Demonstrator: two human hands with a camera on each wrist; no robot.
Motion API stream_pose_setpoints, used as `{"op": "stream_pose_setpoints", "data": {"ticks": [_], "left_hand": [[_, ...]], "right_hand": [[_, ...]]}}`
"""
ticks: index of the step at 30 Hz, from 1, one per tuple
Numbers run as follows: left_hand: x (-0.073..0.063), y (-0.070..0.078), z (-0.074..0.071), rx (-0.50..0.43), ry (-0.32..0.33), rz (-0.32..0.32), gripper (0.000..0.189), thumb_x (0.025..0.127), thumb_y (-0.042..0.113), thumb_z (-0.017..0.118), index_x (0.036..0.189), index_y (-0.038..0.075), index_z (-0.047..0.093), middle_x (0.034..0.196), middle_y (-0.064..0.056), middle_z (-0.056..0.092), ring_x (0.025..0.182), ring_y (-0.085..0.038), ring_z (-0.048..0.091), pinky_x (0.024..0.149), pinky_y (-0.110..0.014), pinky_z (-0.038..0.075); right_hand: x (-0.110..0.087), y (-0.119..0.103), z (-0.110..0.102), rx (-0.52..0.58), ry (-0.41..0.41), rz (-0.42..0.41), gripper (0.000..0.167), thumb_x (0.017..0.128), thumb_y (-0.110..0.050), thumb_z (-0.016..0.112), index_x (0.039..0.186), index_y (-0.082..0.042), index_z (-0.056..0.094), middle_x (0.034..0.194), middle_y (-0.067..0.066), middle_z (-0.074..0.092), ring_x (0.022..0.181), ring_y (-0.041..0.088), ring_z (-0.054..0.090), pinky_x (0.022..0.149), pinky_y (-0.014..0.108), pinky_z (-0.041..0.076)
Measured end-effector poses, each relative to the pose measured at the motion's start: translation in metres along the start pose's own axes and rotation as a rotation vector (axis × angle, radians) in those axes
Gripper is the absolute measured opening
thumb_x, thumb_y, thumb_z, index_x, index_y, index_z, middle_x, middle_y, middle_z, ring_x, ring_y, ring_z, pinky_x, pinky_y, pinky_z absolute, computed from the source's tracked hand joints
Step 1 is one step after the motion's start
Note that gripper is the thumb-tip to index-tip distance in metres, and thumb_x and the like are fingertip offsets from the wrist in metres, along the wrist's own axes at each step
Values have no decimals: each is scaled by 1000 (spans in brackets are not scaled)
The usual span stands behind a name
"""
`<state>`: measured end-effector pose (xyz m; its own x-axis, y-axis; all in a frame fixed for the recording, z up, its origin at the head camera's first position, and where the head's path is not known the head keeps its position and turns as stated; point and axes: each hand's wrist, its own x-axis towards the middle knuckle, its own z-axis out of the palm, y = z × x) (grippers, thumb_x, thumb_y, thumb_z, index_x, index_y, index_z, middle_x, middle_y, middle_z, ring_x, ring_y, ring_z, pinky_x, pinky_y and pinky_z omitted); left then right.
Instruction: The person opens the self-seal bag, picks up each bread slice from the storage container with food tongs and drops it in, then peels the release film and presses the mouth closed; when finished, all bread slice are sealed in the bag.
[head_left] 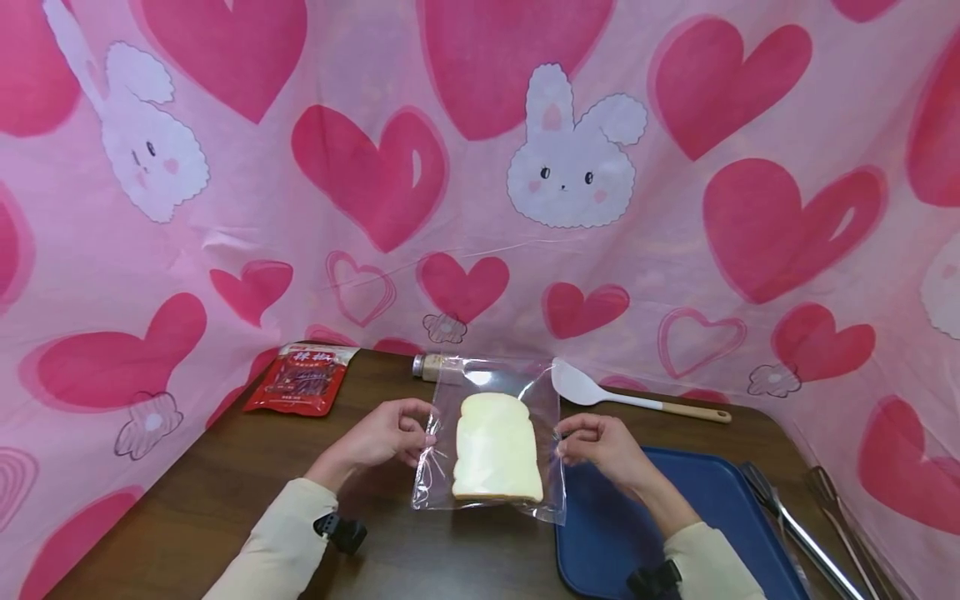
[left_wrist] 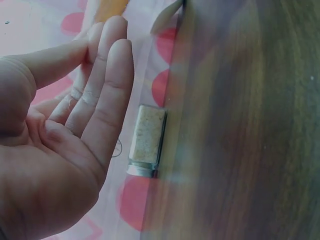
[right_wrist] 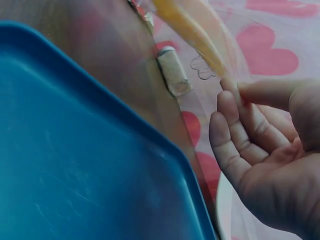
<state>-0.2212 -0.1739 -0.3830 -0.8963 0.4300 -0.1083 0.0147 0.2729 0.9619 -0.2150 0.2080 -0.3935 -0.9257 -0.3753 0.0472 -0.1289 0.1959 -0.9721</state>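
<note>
Bread slice [head_left: 497, 448], pale and square-shouldered, sits inside a clear plastic zip bag [head_left: 487, 392] that I hold up just above the dark wooden worktop [head_left: 225, 483], between both hands. My left hand [head_left: 382, 435] pinches the bag's left edge between thumb and fingertips; my right hand [head_left: 600, 446] pinches the right edge the same way, beside the blue plastic tray [head_left: 720, 508].

Risk assessment: the film is thin and slick, and each grip covers only a narrow strip of edge. If either pinch loosens, I judge the bag would swing down on that side and the slice could slide toward the lower corner or fold. Pulling the edges apart too hard could crease the soft bread.

Pose: both forearms converge from below, wrists roughly level, palms turned inward toward each other. In the left wrist view the fingers [left_wrist: 100, 95] lie nearly straight against the thumb; in the right wrist view they curl loosely.

Behind the bag lies a small glass jar [head_left: 427, 365] on its side.
</note>
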Motion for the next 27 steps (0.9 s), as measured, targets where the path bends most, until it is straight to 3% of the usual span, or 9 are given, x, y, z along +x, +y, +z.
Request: {"op": "stream_pose_setpoints", "data": {"ticks": [3, 6, 15, 20, 27], "left_hand": [[-1, 0, -1, 3, 16, -30, 60, 97, 4, 73, 150, -5, 46, 84, -9, 75, 70, -18, 72, 73, -40, 66], [-2, -1, -2, 13, 33, -55, 66, 97, 5, 74, 154, -3, 41, 84, -9, 76, 70, -19, 72, 73, -40, 66], [-12, -11, -9, -12, 12, -89, 80, 98, 4, 73, 163, 1, 27, 82, -10, 75, 70, -20, 73, 72, -39, 66], [-18, -12, -13, 44, 3, -115, 74, 98, 6, 73, 161, 5, 36, 80, -10, 74, 71, -22, 73, 72, -39, 66], [-24, -19, -16, 107, -58, -142, 54, 98, 8, 72, 149, 2, 54, 78, -9, 73, 71, -21, 72, 71, -38, 65]], "right_hand": [[1, 3, 6, 56, 22, 35, 29, 96, 1, 71, 114, 12, 51, 86, 3, 79, 76, 11, 74, 77, 28, 63], [2, 5, 11, 77, 23, 47, 30, 95, 2, 71, 110, 15, 48, 86, 5, 79, 74, 11, 74, 76, 28, 63], [4, 11, 32, 72, 4, 147, 28, 96, -1, 70, 115, 18, 64, 83, 7, 78, 68, 12, 69, 66, 26, 62], [4, 12, 45, 35, 6, 202, 25, 93, 1, 68, 113, 16, 67, 77, 3, 73, 64, 12, 66, 60, 24, 59], [3, 8, 56, -26, -20, 238, 21, 89, 2, 71, 108, 12, 71, 72, 4, 73, 57, 10, 62, 52, 21, 53]]}}
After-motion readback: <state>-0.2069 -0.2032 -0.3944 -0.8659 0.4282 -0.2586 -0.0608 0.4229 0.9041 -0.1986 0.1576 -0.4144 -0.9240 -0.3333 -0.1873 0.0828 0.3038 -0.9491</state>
